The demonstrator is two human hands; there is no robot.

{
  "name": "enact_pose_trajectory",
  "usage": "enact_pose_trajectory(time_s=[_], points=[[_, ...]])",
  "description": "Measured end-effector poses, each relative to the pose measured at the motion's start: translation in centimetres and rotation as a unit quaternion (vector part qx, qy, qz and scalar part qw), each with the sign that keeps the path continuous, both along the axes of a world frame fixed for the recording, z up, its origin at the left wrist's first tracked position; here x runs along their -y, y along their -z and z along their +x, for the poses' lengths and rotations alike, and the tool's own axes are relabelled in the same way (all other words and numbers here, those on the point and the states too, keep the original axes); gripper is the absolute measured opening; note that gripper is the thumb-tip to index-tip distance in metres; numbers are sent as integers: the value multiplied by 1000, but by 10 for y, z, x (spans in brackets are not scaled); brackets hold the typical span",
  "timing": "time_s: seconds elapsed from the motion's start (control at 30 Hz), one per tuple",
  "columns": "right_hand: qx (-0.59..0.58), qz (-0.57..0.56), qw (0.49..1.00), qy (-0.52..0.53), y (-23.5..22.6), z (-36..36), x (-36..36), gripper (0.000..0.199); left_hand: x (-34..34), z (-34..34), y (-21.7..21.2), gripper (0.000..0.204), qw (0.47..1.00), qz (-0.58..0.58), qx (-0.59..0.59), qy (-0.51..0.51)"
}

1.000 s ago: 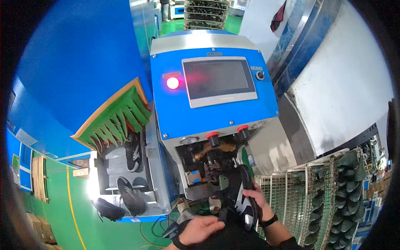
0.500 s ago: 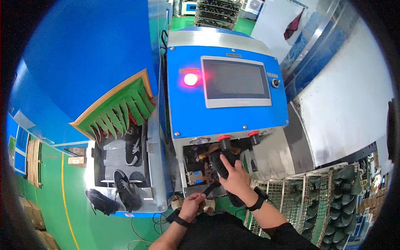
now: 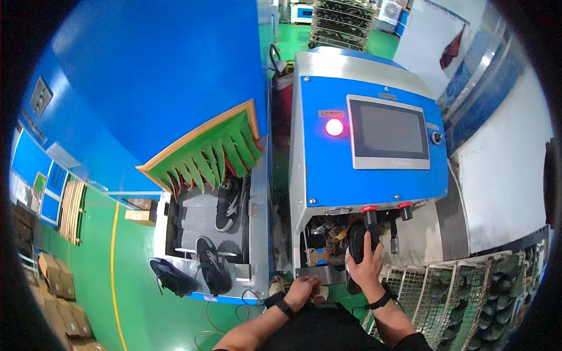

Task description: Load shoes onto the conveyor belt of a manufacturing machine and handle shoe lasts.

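Observation:
Under the blue machine point(image 3: 374, 187), my right hand point(image 3: 366, 269) grips a black shoe point(image 3: 355, 243) with a pale sole edge, held upright in front of the opening. Its fingers wrap the shoe from the right, and the palm hides part of it. Just left and lower, my left hand point(image 3: 301, 292) is closed with fingertips pinched beside a metal plate point(image 3: 331, 275) at the machine's lower front. Whatever sits between those fingers is hidden. Black knobs with red collars point(image 3: 370, 210) stick out above the shoe.
Left of the machine, a conveyor point(image 3: 196, 225) runs under a green strip curtain point(image 3: 213, 155). Black-and-white sneakers point(image 3: 212, 266) rest on it, one dark shoe point(image 3: 171, 278) at its front-left edge. A wire rack point(image 3: 430, 286) of dark shoe parts stands right. Loose cables point(image 3: 225, 327) hang below.
The view has swung left, so everything sits further right. The dark strap at my left fingers no longer shows. The shoe in my right hand has turned more upright.

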State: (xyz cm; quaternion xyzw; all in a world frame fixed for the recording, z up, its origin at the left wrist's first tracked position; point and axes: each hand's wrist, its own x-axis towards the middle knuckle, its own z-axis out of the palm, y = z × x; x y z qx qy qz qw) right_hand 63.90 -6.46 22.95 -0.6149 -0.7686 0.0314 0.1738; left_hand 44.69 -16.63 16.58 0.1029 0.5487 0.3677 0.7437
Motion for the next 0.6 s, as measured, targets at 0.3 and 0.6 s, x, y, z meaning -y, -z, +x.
enact_pose_trajectory(time_s=[0.3, 0.6], points=[[-168, 30, 982, 82, -14, -21, 16, 103, -15, 13, -95, 32, 870, 255, -377, 191], [-322, -182, 917, 148, 18, -12, 55, 68, -118, 108, -142, 42, 599, 365, -662, 263]])
